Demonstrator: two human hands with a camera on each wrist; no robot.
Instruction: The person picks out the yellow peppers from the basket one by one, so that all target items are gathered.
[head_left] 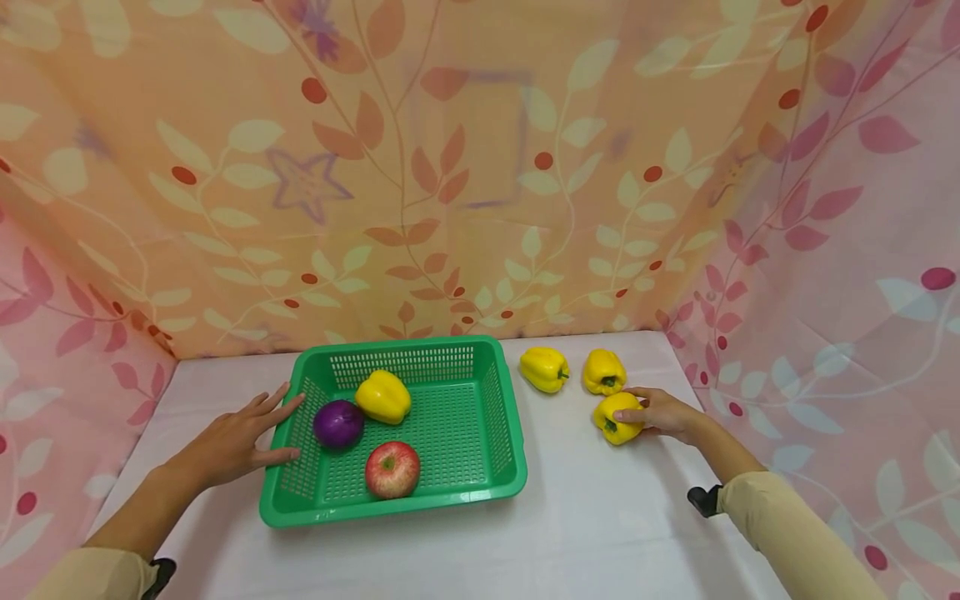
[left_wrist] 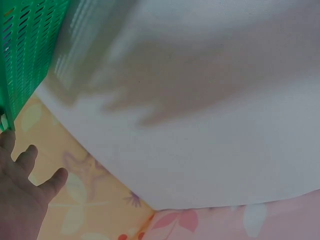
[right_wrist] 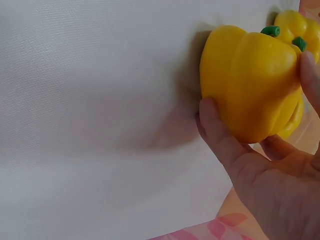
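Note:
My right hand (head_left: 662, 413) grips a yellow bell pepper (head_left: 617, 419) at the right of the table, thumb on one side and fingers on the other. In the right wrist view the held bell pepper (right_wrist: 250, 82) shows its green stem. Just behind it sits a second yellow bell pepper (head_left: 603, 372), with a third yellow bell pepper (head_left: 545, 369) to its left. My left hand (head_left: 232, 439), fingers spread, rests at the left rim of a green basket (head_left: 390, 508). In the left wrist view the left hand's fingers (left_wrist: 55, 181) are extended beside the basket wall.
Inside the basket lie a yellow bell pepper (head_left: 383, 397), a purple round vegetable (head_left: 338, 424) and a red apple (head_left: 393, 470). A white cloth (head_left: 570, 517) covers the table. Patterned curtains (head_left: 480, 167) stand along the back and both sides.

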